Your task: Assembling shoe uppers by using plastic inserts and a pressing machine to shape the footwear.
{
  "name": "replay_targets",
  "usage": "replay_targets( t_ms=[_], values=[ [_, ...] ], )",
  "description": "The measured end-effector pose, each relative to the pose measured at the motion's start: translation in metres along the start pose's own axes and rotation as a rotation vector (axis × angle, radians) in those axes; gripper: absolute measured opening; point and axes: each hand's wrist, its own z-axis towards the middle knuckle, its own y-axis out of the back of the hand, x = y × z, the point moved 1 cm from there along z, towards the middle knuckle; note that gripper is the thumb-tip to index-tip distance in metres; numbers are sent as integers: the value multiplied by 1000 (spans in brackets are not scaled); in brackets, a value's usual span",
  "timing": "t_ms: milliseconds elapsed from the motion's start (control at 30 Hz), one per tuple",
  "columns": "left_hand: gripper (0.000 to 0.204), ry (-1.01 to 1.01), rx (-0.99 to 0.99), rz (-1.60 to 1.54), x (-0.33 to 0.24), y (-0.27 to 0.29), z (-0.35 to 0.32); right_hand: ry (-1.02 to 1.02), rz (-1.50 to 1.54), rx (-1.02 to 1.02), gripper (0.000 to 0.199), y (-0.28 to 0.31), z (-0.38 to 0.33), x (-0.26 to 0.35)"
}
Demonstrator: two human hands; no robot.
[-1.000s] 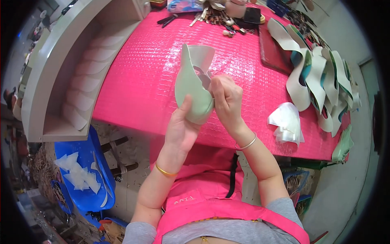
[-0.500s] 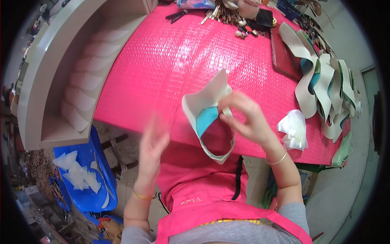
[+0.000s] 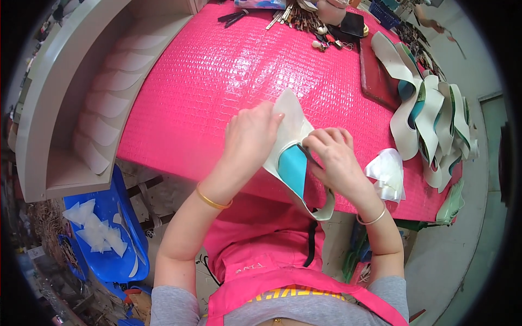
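Observation:
A white shoe upper [image 3: 293, 120] with a turquoise lining patch [image 3: 292, 164] is held over the near edge of the pink-covered table, its looped band hanging toward my apron. My left hand [image 3: 251, 136] is closed on its left edge, thumb near the pointed top; some of the fingertips are hidden. On the other side, my right hand [image 3: 338, 158] pinches the rim beside the turquoise patch with fingers bent. Just right of that hand lies a small stack of glossy white pieces [image 3: 387, 175].
Several similar white uppers [image 3: 432, 117] are heaped at the right, near a dark red board [image 3: 378, 79]. A grey shelf [image 3: 35, 146] with curved white pieces [image 3: 106, 103] borders the left. Tools and a black pouch [image 3: 352, 24] lie at the back. A blue chair [image 3: 128, 204] bears translucent scraps.
My left hand has moved up and right from the table's near edge and taken hold of the upper. The upper has turned, and its loop looks narrower.

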Motion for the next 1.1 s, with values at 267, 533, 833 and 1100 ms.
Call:
replay_targets(
  t_ms=[267,533,833,1100],
  values=[
    [26,99,168,-159,38,22,30,418,-16,-376,10,-2,-22,-20],
    [24,190,329,-290,49,4,35,447,56,-372,21,-23,2,-25],
    [38,-571,35,372,-35,8,-6,24,385,-118,22,-23,10,-32],
    [21,-374,183,300,11,-2,-66,-314,960,95,13,-27,-20,-78]
  ],
)
